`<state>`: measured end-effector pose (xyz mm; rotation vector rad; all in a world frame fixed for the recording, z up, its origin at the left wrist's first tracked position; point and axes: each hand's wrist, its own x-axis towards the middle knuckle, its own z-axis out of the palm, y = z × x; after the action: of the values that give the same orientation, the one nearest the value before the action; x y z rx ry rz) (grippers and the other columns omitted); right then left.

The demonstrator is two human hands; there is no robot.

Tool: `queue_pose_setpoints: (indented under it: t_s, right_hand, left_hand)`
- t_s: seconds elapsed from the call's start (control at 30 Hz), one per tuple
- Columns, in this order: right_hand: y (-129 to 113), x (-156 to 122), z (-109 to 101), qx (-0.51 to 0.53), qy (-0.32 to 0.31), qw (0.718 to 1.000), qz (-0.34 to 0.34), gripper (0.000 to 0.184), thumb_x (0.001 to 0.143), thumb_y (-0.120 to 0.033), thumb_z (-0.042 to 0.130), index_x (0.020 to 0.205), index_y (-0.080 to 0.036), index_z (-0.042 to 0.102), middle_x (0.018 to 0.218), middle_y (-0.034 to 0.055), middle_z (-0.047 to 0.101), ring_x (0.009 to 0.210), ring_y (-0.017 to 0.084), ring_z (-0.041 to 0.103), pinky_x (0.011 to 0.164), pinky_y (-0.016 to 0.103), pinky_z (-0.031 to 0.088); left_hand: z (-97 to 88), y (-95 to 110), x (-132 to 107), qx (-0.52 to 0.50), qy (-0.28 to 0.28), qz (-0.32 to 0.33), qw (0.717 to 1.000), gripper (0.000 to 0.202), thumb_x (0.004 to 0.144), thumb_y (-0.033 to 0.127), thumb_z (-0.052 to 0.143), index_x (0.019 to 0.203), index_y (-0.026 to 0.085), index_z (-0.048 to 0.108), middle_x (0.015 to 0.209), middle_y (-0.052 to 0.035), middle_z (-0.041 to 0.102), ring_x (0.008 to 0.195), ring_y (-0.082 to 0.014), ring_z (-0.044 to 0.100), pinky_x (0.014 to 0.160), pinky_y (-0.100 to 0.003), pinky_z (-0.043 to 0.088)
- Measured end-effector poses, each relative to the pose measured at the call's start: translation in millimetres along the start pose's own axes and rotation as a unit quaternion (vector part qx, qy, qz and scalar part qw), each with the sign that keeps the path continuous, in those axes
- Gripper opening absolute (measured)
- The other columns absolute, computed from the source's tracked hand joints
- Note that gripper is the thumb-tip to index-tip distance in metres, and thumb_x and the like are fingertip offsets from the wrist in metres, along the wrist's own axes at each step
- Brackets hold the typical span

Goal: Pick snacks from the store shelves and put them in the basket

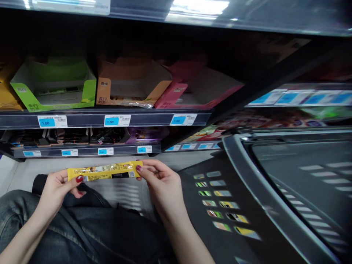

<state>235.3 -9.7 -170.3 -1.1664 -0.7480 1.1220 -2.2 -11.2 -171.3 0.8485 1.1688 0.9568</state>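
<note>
A long, thin yellow stick packet (106, 171) with small print, a dark panel and a square code is stretched level between both hands. My left hand (59, 185) pinches its left end, thumb on top. At the right end, my right hand (161, 179) grips the packet between thumb and fingers. Beyond them on the shelf are open display boxes: a green box (62, 107), an orange-brown box (132, 101) with a little in the bottom, and a pink box (169, 101). What the packet contains is hidden.
A dark shopping basket (264, 205) with slotted sides stands close on the right. Price tags (52, 121) run along the shelf edge. Dark packets (68, 136) fill boxes on the lower shelf. An upper shelf edge (137, 14) overhangs. My bent legs (90, 227) are below.
</note>
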Motion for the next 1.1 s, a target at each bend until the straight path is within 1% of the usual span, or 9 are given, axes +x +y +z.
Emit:
queue_pose_setpoints:
  t_s: [0.2, 0.53, 0.57, 0.63, 0.73, 0.8, 0.87, 1.0, 1.1]
  right_hand:
    - [-0.9, -0.7, -0.5, 0.002, 0.002, 1.000, -0.004, 0.015, 0.059, -0.019, 0.077, 0.073, -0.018, 0.071, 0.060, 0.0002, 0.066, 0.049, 0.006, 0.054, 0.047, 0.012, 0.046]
    - [-0.1, -0.8, -1.2, 0.008, -0.007, 1.000, -0.016, 0.016, 0.061, -0.020, 0.077, 0.075, -0.019, 0.071, 0.061, 0.0006, 0.065, 0.051, 0.007, 0.054, 0.047, 0.014, 0.046]
    - [-0.5, -0.9, -1.4, 0.008, -0.010, 1.000, -0.020, 0.019, 0.062, -0.021, 0.077, 0.080, -0.020, 0.071, 0.061, -0.0002, 0.064, 0.051, 0.007, 0.053, 0.047, 0.015, 0.046]
    - [-2.0, -1.8, -2.2, 0.004, -0.024, 0.999, -0.032, 0.024, 0.065, -0.023, 0.075, 0.089, -0.024, 0.070, 0.063, -0.0012, 0.063, 0.050, 0.007, 0.052, 0.048, 0.017, 0.046]
    - [-5.1, -4.1, -4.4, -0.014, -0.075, 0.995, -0.065, 0.017, 0.072, -0.032, 0.070, 0.087, -0.024, 0.072, 0.071, 0.0014, 0.063, 0.056, 0.010, 0.054, 0.055, 0.022, 0.048]
    - [-6.8, -5.4, -5.4, -0.021, -0.118, 0.989, -0.083, 0.019, 0.072, -0.036, 0.070, 0.086, -0.023, 0.073, 0.079, 0.0036, 0.063, 0.062, 0.012, 0.057, 0.060, 0.025, 0.049]
    - [-7.4, -6.1, -5.3, -0.034, -0.129, 0.987, -0.095, 0.021, 0.067, -0.031, 0.074, 0.088, -0.026, 0.072, 0.083, 0.0031, 0.063, 0.062, 0.013, 0.057, 0.058, 0.025, 0.048]
    - [-6.0, -5.1, -3.3, -0.104, -0.042, 0.981, -0.160, 0.011, 0.068, -0.016, 0.071, 0.074, -0.024, 0.071, 0.064, -0.0012, 0.056, 0.054, 0.009, 0.046, 0.049, 0.020, 0.038]
    - [-5.5, -3.6, -3.0, -0.141, 0.005, 0.968, -0.209, 0.007, 0.069, -0.015, 0.069, 0.066, -0.021, 0.067, 0.056, -0.0041, 0.040, 0.055, 0.009, 0.037, 0.049, 0.020, 0.031]
  left_hand:
    - [7.5, 2.6, -1.7, -0.052, 0.010, -0.051, 0.997, 0.022, 0.061, 0.031, 0.075, 0.067, 0.012, 0.067, 0.031, 0.0052, 0.050, 0.033, -0.0045, 0.042, 0.053, -0.023, 0.052]
    - [3.1, -1.1, 1.9, -0.062, -0.015, -0.060, 0.996, 0.022, 0.063, 0.030, 0.075, 0.071, 0.010, 0.068, 0.030, 0.0057, 0.048, 0.031, -0.0037, 0.042, 0.052, -0.023, 0.053]
    - [3.2, -1.3, 1.8, -0.063, -0.015, -0.055, 0.996, 0.023, 0.064, 0.029, 0.074, 0.074, 0.011, 0.068, 0.031, 0.0062, 0.048, 0.031, -0.0036, 0.041, 0.053, -0.024, 0.054]
    - [4.6, -0.9, 1.3, -0.065, -0.014, -0.040, 0.997, 0.034, 0.066, 0.028, 0.072, 0.096, 0.013, 0.065, 0.032, 0.0077, 0.048, 0.035, -0.0061, 0.045, 0.054, -0.028, 0.055]
    - [7.0, 0.6, 1.0, -0.068, -0.020, -0.043, 0.997, 0.062, 0.070, 0.028, 0.070, 0.126, 0.020, 0.044, 0.040, 0.0064, 0.055, 0.044, -0.0108, 0.053, 0.053, -0.032, 0.056]
    - [7.2, 1.5, 1.6, -0.074, -0.031, -0.076, 0.994, 0.058, 0.071, 0.031, 0.069, 0.123, 0.018, 0.047, 0.051, 0.0020, 0.062, 0.043, -0.0089, 0.053, 0.052, -0.029, 0.056]
    - [6.5, 1.7, 2.2, -0.080, -0.048, -0.106, 0.990, 0.050, 0.069, 0.034, 0.070, 0.112, 0.013, 0.055, 0.061, -0.0021, 0.065, 0.044, -0.0072, 0.053, 0.050, -0.025, 0.055]
    - [6.3, -2.6, 2.9, -0.045, -0.104, -0.128, 0.985, 0.059, 0.058, 0.026, 0.079, 0.111, 0.014, 0.055, 0.057, 0.0024, 0.061, 0.045, -0.0091, 0.055, 0.044, -0.022, 0.053]
    - [8.9, -12.7, 2.9, 0.020, -0.157, -0.151, 0.976, 0.050, 0.067, 0.036, 0.071, 0.109, 0.012, 0.058, 0.045, 0.0036, 0.057, 0.033, -0.0081, 0.049, 0.038, -0.021, 0.048]
